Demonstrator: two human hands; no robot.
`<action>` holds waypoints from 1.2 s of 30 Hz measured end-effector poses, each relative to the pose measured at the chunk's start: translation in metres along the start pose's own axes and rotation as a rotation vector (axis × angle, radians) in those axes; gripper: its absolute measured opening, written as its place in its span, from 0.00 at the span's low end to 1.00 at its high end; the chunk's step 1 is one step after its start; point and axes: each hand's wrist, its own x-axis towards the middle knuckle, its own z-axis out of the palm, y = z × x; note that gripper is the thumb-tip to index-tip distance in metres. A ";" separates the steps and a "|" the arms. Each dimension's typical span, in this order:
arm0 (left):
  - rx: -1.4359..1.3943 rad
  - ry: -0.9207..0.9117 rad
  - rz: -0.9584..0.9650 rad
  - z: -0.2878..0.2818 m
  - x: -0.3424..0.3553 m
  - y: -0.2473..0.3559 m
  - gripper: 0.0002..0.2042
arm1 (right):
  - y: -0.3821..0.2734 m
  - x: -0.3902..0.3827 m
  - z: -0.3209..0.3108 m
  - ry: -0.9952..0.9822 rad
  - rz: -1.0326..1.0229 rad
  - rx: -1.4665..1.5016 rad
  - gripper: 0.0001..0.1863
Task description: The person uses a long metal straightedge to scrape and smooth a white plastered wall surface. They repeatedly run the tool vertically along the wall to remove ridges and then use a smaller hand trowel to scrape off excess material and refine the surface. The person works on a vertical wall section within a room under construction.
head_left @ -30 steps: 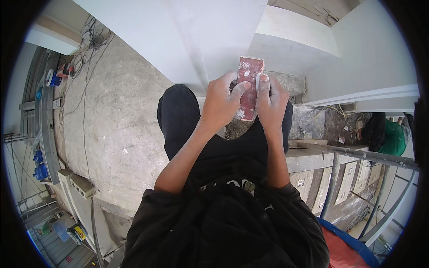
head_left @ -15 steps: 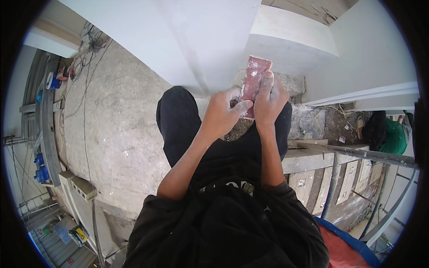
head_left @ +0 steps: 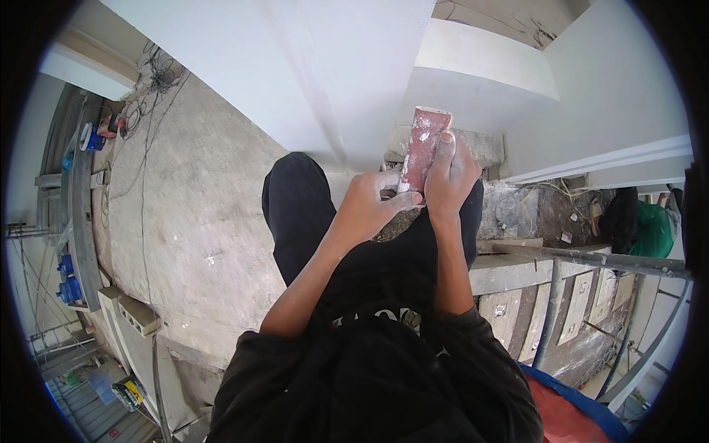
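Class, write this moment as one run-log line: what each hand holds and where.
left hand: pinches lower edge of red sanding block | right hand: grips block's side, fingers along it | setting: white wall ahead, concrete floor below

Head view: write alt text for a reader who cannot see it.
Looking down, both hands hold a reddish sanding block in front of a white wall: the left hand grips its lower end, the right hand its side. Bare concrete floor lies below.
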 end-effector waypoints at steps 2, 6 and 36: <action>0.067 0.018 0.105 -0.005 0.002 -0.001 0.15 | -0.001 -0.001 -0.002 -0.059 -0.102 -0.031 0.21; -0.155 0.206 0.164 -0.017 0.009 0.025 0.15 | -0.005 -0.014 -0.002 -0.144 -0.163 -0.010 0.17; -0.117 0.199 0.052 -0.020 -0.003 0.000 0.15 | -0.003 -0.029 0.009 -0.204 -0.174 0.021 0.12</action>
